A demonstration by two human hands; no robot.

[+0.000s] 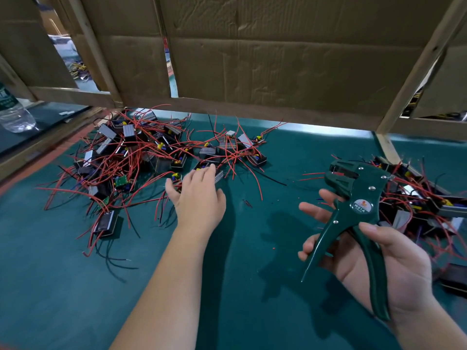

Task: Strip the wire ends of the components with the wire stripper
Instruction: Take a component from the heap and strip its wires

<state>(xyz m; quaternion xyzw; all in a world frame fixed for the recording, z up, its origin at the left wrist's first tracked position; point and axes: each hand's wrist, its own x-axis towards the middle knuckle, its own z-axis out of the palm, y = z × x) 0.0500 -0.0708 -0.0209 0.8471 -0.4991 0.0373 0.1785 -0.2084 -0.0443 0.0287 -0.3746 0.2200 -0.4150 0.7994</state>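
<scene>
A dark green wire stripper [353, 218] is held in my right hand [379, 258], thumb over one handle and fingers under the other, its jaws up and empty. My left hand [198, 195] reaches out, palm down with fingers spread, over the near edge of a big pile of components [141, 157]: small black and grey boxes with red and black wires. Its fingertips touch a component at the pile's edge; I cannot see a grip on anything. A second pile of components [424, 200] lies behind the stripper at the right.
The green mat [75, 299] covers the table. A cardboard wall [278, 59] in a wooden frame stands right behind the piles. A clear plastic bottle [12, 112] lies at the far left. Small bits of stripped insulation [249, 203] dot the mat between my hands.
</scene>
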